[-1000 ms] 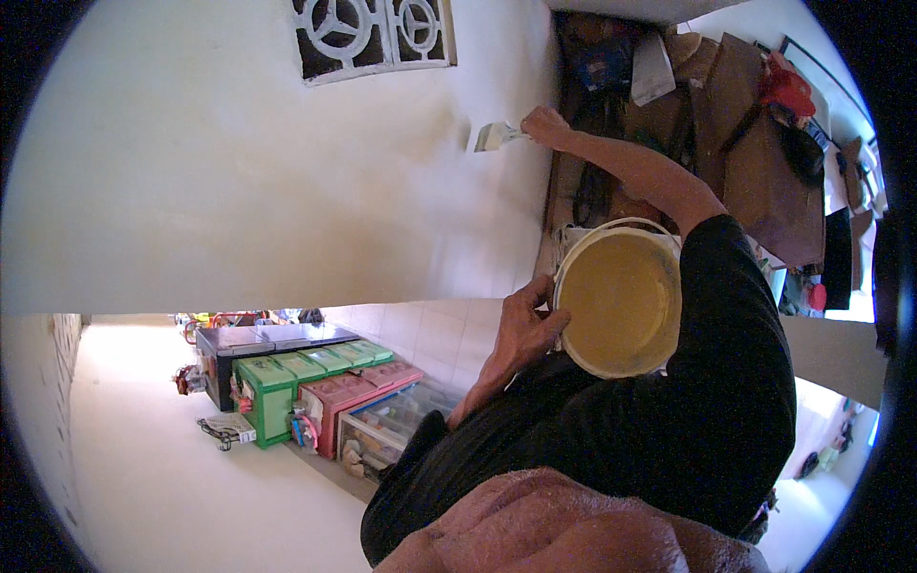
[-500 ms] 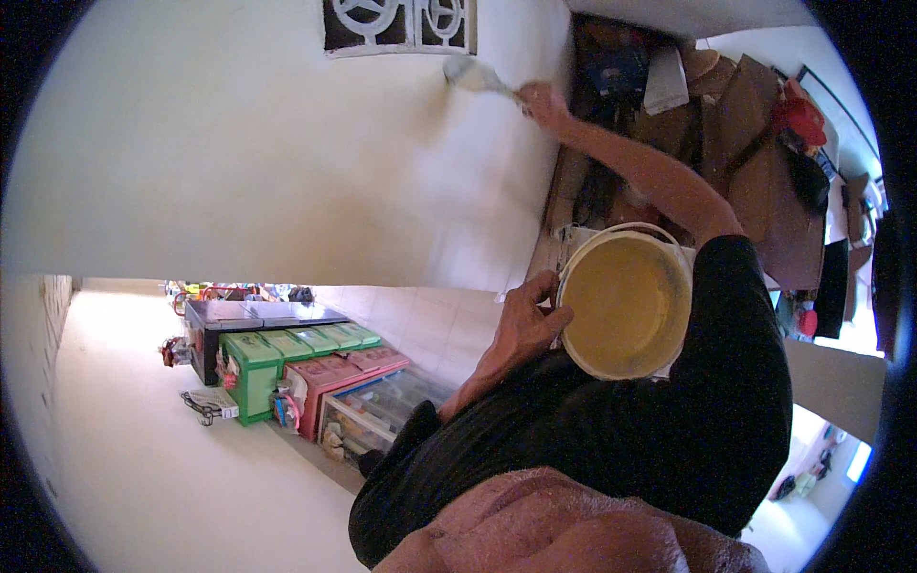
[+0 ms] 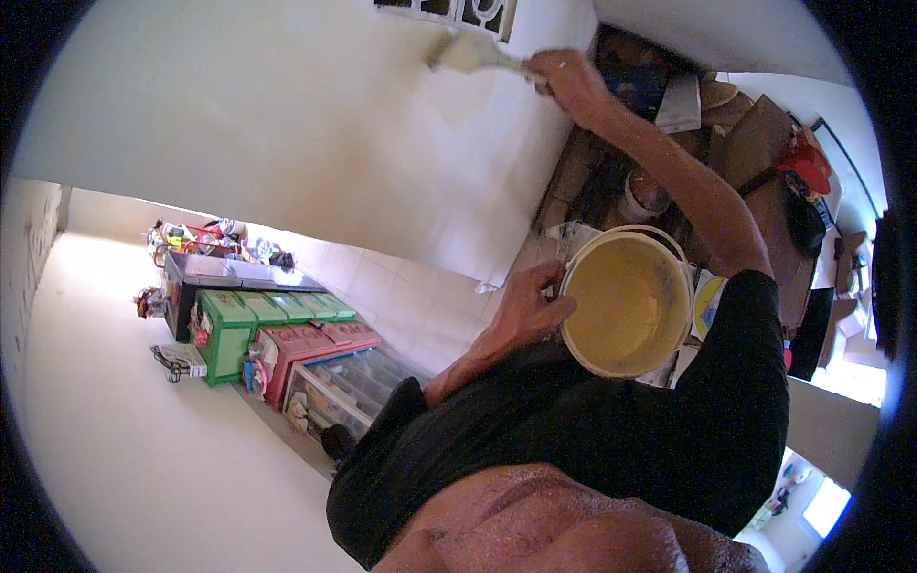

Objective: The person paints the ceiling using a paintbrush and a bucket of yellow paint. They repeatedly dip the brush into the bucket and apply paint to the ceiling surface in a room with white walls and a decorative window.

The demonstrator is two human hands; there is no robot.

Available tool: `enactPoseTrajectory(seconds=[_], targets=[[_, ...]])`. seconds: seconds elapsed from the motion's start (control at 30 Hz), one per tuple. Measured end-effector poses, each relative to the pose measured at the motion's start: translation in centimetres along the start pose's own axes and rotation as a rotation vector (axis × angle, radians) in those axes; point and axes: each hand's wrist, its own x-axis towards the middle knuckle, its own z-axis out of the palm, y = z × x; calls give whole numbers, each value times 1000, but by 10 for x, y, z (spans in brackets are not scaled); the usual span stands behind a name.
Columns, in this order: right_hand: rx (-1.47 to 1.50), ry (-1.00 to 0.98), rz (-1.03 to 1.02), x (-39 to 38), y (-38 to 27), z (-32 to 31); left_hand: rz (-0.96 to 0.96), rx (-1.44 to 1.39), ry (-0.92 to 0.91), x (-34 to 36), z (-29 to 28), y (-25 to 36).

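**Brush up at 12, bucket at 3, and a lot you can't quite see**

Your right hand (image 3: 564, 81) is way up near 12 o'clock, fist closed around the handle of a paintbrush (image 3: 473, 53). The bristles sit flat against the pale wall (image 3: 287, 124), just under a patterned vent grille (image 3: 449, 10) that's cut off by the top edge, so you only get its bottom strip. The handle is mostly buried in your fist.

Your left hand (image 3: 525, 315) is around centre, fingers curled onto the rim of a yellow bucket (image 3: 626, 301) at about 3 o'clock. Only the inside and rim show; its outer wall and base are hidden, and I can't tell how much of its weight the hand carries.

Behind the bucket, toward 1 to 2 o'clock, there's a dark jumble of clutter (image 3: 755, 162) that's hard to sort out. Over at 9 o'clock sit coloured storage boxes (image 3: 277, 329), small and warped by the lens. Your black sleeves fill the bottom.
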Motion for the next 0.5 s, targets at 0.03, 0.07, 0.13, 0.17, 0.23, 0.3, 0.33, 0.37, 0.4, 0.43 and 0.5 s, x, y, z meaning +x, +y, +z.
enactPoseTrajectory(seconds=[0.03, 0.07, 0.13, 0.17, 0.23, 0.3, 0.33, 0.37, 0.4, 0.43, 0.5], targets=[[113, 17, 120, 6, -14, -13, -20, -56, 4, -2, 0, -1], [225, 34, 241, 12, -32, -25, -39, -112, 9, -4, 0, 0], [338, 88, 341, 18, -50, -26, -31, -157, 37, -5, 1, 5], [351, 116, 318, 13, -54, -11, -13, -152, 67, -5, 3, 7], [562, -46, 579, 1, -60, 22, -23, -115, 60, -4, 2, 8], [341, -175, 446, -39, -51, 60, -85, -52, -12, -3, -1, 2], [343, -261, 445, -54, -46, 68, -81, -23, -9, -1, -2, 4], [272, -336, 359, -74, -38, 78, -80, 7, -7, 0, -2, 6], [204, -401, 272, -94, -30, 89, -83, 37, -13, 0, -2, 9], [53, -450, 105, -118, -14, 103, -56, 4, -3, 0, -2, 12], [-122, -670, 4, -135, -2, 118, -13, -56, 10, 0, -2, 16]])
